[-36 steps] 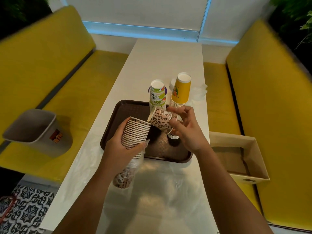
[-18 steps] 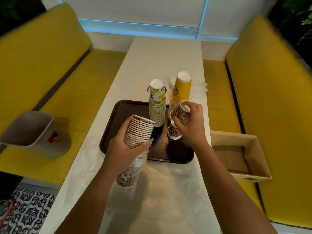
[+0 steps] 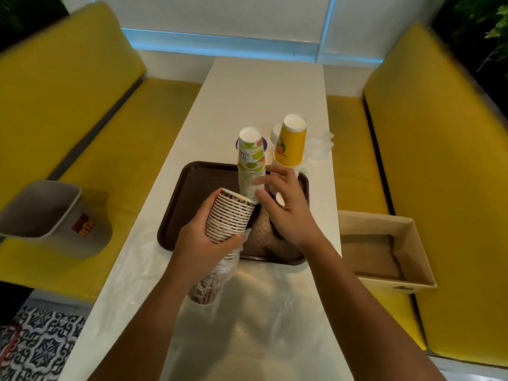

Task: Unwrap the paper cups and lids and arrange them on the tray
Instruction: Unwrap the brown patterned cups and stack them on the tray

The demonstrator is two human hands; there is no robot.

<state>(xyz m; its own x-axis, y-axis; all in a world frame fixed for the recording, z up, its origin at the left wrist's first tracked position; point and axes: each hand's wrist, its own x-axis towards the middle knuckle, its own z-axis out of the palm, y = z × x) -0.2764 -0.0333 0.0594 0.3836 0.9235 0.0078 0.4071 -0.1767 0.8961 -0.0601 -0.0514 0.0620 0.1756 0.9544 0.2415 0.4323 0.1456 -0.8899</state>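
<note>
My left hand grips a tilted stack of leopard-print paper cups, whose lower end still sits in a clear plastic sleeve. My right hand hovers over the brown tray with relaxed, spread fingers and holds nothing. It hides the small leopard cups standing beneath it, except for a white rim. An upside-down stack of lime-print cups stands on the tray's far side. A yellow cup stack stands to its right at the tray's far right corner.
Crumpled clear wrap and white lids lie behind the yellow stack. A grey bin sits on the left bench and an open cardboard box on the right bench. Clear plastic film covers the near table.
My right hand set its single leopard cup down onto the small stack on the tray, let go and now hovers open. My left hand kept the big stack almost still.
</note>
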